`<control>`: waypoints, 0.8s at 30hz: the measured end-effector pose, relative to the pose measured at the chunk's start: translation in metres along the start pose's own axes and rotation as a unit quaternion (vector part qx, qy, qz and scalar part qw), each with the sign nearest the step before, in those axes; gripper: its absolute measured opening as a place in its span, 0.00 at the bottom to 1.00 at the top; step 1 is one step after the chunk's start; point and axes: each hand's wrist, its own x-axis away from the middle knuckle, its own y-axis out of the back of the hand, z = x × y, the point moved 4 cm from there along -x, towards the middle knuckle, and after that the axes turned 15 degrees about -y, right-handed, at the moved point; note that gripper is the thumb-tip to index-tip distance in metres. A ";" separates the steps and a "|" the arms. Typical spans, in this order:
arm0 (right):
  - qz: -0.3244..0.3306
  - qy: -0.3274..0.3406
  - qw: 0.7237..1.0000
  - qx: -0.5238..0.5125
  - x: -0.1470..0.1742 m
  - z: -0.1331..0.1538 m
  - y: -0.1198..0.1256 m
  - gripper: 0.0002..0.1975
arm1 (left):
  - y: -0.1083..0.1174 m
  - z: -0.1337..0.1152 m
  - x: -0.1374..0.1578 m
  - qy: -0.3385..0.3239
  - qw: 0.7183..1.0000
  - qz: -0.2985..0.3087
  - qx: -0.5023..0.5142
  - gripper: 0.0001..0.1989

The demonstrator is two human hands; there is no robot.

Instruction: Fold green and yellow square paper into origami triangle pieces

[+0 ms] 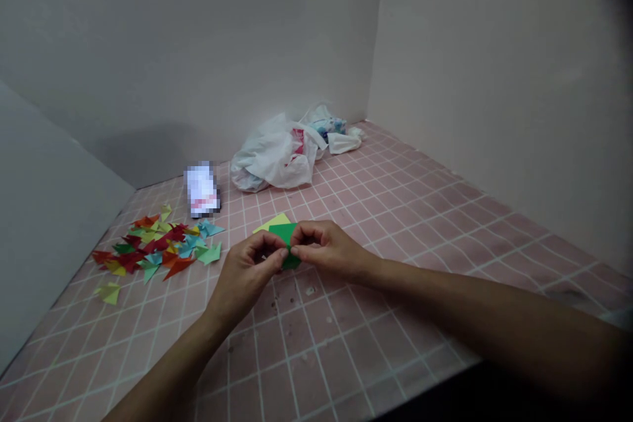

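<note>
A piece of green paper [283, 232] is held up between my two hands over the middle of the table. My left hand [252, 267] pinches its left side between thumb and fingers. From the right, my right hand [329, 250] pinches it too, and the two thumb tips nearly meet at its centre. Fingers cover part of the paper, so its exact folds are hard to make out. Just behind it lies yellow paper [271, 221], partly hidden by the green paper and my left hand.
Several folded paper pieces [148, 247] in many colours lie in a loose pile at the left. Behind them a lit phone [202, 189] leans near the wall. White plastic bags [277, 151] sit at the back. Walls border the pink tiled-pattern tabletop [395, 211].
</note>
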 end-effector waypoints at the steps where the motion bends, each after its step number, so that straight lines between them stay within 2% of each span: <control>1: 0.002 -0.001 1.000 -0.002 -0.001 -0.001 0.000 0.04 | 0.000 0.000 0.000 -0.002 1.000 0.000 -0.001 0.08; 13: 0.004 -0.012 0.999 -0.037 0.000 -0.002 -0.002 0.04 | 0.002 -0.004 0.001 -0.026 0.999 -0.015 -0.024 0.10; 20: 0.002 -0.025 0.998 -0.054 0.000 -0.003 0.000 0.04 | 0.003 -0.001 -0.001 0.025 1.000 0.014 -0.005 0.10; 24: 0.015 -0.006 0.998 -0.057 0.000 -0.002 -0.002 0.03 | 0.002 -0.001 -0.001 0.014 0.999 0.004 -0.033 0.09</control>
